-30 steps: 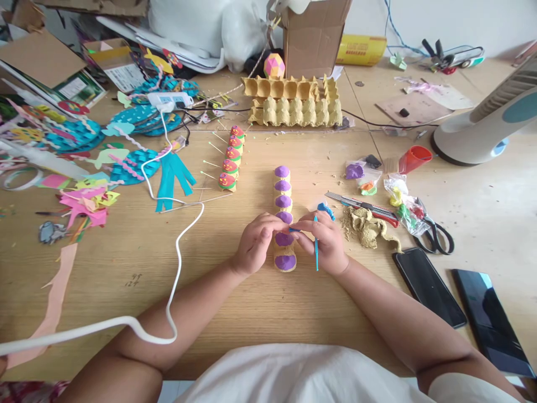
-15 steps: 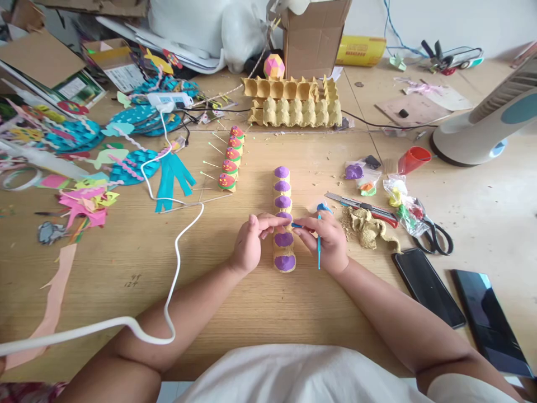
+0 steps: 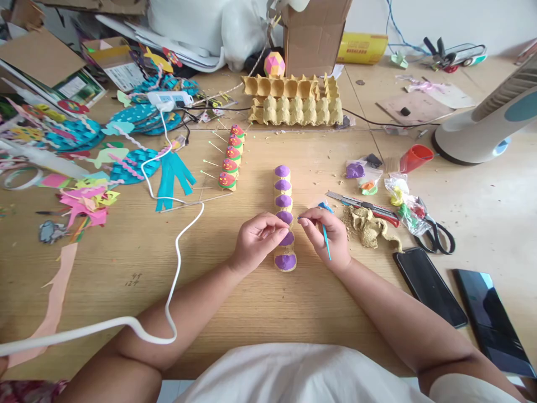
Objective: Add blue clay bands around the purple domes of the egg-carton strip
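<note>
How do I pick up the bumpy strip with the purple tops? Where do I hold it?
Probably pinch the strip near its middle, by the bare tan edges, from left and right. It lies lengthwise away from you with the purple tops facing up, so coming from the sides should avoid pressing them.

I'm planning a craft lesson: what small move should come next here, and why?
Perhaps bring the right hand to the purple-topped strip and press on the tiny blue bit: it seems pinched at those fingertips, the strip lies close by, and its visible purple tops look plain.
</note>
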`<action>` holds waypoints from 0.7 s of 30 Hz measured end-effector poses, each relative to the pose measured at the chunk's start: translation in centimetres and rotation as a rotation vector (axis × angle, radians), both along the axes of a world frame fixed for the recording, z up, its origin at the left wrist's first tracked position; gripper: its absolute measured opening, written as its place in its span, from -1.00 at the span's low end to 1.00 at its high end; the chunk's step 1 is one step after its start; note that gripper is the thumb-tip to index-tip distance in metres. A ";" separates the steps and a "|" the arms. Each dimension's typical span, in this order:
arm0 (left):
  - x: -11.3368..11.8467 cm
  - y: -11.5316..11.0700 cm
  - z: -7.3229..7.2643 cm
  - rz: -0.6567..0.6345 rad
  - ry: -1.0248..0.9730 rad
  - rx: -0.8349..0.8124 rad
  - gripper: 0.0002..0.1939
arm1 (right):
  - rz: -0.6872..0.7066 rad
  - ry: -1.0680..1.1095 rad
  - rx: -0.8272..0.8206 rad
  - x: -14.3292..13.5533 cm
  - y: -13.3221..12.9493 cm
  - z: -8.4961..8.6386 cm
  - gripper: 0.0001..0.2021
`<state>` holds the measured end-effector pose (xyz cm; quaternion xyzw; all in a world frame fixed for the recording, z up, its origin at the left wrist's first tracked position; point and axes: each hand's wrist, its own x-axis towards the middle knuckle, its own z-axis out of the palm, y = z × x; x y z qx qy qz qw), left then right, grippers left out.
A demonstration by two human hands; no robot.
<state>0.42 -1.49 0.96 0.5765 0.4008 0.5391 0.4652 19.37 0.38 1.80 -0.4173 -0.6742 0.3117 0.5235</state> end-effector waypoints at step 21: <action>-0.1 -0.1 0.3 -0.003 0.046 0.057 -0.87 | 0.014 -0.008 -0.026 0.0 0.1 0.1 -0.80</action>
